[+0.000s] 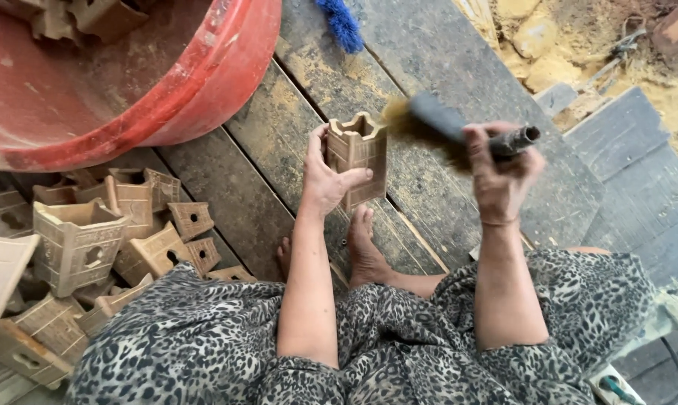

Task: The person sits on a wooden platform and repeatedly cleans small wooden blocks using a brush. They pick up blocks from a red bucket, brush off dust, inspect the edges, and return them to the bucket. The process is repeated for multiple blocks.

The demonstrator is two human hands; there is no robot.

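Gripping clay block (358, 156) — left hand (325, 176) | right hand (496, 176) clenches brush (448, 122)

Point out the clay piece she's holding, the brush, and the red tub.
clay piece (358, 154): head view, its front wall.
brush (438, 118): head view, grey body near the bristles.
red tub (196, 82): head view, outer rim.

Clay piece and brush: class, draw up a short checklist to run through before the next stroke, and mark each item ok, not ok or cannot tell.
1. Left hand grips the clay piece: ok.
2. Piece held upright, open top showing: ok.
3. Right hand closed on the brush handle: ok.
4. Bristles touching the piece: cannot tell, the brush is blurred.
5. Feet clear of the piece: ok.
6. Pile of other pieces apart from the hands: ok.
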